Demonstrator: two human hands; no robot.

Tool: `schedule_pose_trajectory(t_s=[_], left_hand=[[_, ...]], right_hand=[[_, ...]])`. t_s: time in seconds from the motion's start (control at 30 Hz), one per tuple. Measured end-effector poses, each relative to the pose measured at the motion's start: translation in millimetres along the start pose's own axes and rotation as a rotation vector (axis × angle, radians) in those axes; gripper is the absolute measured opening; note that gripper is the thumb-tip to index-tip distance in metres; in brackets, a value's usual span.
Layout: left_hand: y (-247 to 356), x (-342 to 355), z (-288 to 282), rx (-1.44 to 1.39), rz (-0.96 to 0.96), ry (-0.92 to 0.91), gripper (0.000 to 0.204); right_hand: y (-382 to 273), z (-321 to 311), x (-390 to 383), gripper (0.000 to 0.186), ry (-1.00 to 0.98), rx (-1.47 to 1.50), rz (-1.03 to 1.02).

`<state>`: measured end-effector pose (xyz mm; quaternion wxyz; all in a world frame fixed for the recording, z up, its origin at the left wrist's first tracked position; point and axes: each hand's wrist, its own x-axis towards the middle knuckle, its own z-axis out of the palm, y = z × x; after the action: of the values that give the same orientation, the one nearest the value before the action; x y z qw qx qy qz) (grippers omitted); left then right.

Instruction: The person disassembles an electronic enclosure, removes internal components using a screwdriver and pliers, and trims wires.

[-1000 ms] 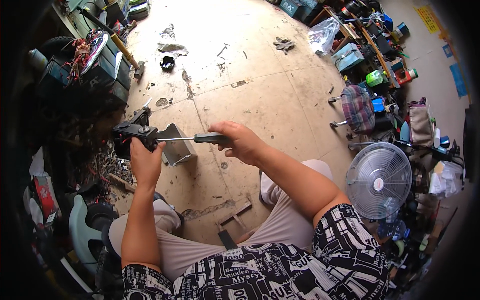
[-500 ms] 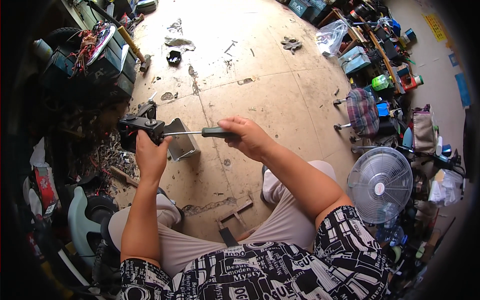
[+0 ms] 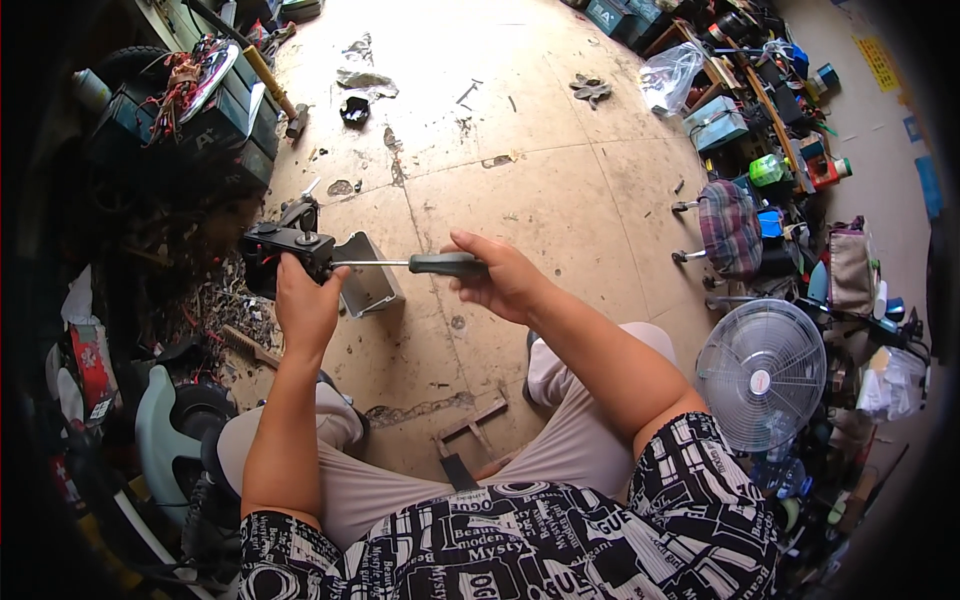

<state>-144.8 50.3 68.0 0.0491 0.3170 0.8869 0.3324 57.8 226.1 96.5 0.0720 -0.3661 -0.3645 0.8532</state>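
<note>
My left hand (image 3: 308,305) is closed on a black mechanical part (image 3: 285,243) with a bolt head on its top, at the left of the middle. In my right hand (image 3: 505,280) is a screwdriver (image 3: 445,264) with a dark green-grey handle. Its shaft points left, and its tip meets the side of the part close to my left thumb; the exact contact point is too small to make out. One finger of the right hand stands up off the handle. Below and behind the shaft, a grey open box (image 3: 385,298) sits on the floor.
Batteries (image 3: 215,150) with wires and a hammer (image 3: 297,122) are at the far left. Small debris and a brush (image 3: 250,346) lie left of my left forearm. On the right are a plaid-covered stool (image 3: 728,230), a fan (image 3: 760,375) and cluttered shelves. A glove (image 3: 590,90) lies ahead.
The fingers of my right hand have loosened and lifted somewhat off the screwdriver handle. The whole view has shifted slightly. My left hand keeps its hold on the black part.
</note>
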Motion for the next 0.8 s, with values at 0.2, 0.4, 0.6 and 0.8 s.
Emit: schedule_pose_trajectory(t_s=[0.2,0.4,0.6,0.8], left_hand=[[2,4,-4,0.028,-0.006,0.005,0.051],[-2,1,-3,-0.017,0.008,0.008,0.049],[4,3,0,0.004,-0.002,-0.015,0.048],[-2,5,1,-0.130,-0.019,0.007,0.047]], right_hand=[[5,-1,-5,0.030,-0.059,-0.407,0.067],[0,8,-12,0.026,-0.058,-0.463,-0.188],[1,-9,-8,0.032,-0.097,-0.115,0.291],[4,8,-11,0.034,-0.016,-0.462,-0.323]])
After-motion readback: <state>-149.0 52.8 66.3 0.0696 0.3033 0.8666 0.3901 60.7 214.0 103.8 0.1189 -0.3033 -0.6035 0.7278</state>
